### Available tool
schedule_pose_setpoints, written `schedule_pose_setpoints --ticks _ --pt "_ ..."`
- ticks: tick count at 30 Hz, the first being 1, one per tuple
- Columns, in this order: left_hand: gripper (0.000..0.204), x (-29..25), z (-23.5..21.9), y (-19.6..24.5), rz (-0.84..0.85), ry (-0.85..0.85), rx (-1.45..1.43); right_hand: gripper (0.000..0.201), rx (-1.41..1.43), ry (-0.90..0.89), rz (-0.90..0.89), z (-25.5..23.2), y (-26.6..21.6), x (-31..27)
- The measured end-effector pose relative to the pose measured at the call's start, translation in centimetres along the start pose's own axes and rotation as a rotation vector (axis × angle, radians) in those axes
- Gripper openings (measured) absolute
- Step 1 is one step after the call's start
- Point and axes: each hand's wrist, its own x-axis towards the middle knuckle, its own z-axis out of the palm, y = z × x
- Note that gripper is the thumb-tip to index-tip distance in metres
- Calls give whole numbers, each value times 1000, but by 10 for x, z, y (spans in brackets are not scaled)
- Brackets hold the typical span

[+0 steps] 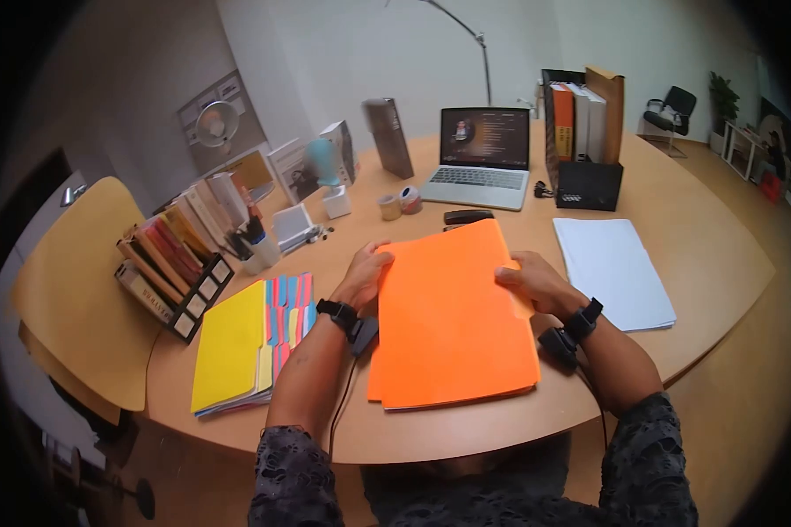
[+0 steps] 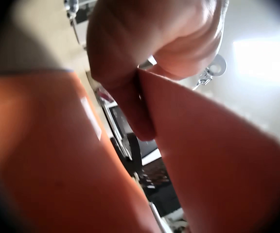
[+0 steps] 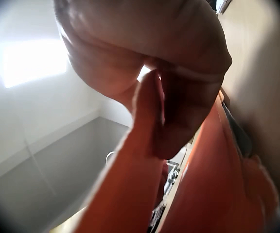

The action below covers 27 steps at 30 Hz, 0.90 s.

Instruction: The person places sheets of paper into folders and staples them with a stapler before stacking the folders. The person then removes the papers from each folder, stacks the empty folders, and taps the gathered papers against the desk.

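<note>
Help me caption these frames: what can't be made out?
Head: contents of the orange file folder; its cover hides them.
Head: text on the laptop screen; too small.
Head: lower part of the black desk item; the folder hides it.
Right wrist: the silvery thing beyond the right hand; blurred.

No writing is coming through legibly.
Tiny text is glowing on the laptop screen [image 1: 485, 139] at one o'clock; blurred characters are marking the pale binder spine [image 1: 144, 292] at nine o'clock.
</note>
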Motion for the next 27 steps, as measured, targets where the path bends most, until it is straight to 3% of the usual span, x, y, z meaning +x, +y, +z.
schedule_pose_setpoints --ticks 2,4,6,10,12,13,15,19,23,27 --pt "36 -4 0 8 -10 -38 -37 24 -63 117 -94 6 1 -1" --pt "34 -23 -1 10 -20 -73 -76 22 -240 209 -188 13 -29 -20" --pt "31 -50 4 17 -185 -287 -14 25 122 219 -235 6 -10 -4" --pt "30 -91 -1 31 -218 -218 33 25 272 152 -140 19 -13 -6" --pt "33 -105 -47 46 -100 -95 64 24 216 120 -78 16 -23 -12" --pt "29 -120 -53 68 -71 87 111 24 162 92 -17 14 -24 -14" --pt "34 -138 -106 103 58 -24 141 23 142 129 -3 8 -21 -11" --pt "36 -197 -222 143 120 206 196 22 145 181 47 -1 -13 -4" --pt "34 -259 -314 135 21 456 216 22 121 175 73 -1 -11 -4" --pt "35 -292 -370 106 -59 514 220 24 96 152 115 1 -9 -3"
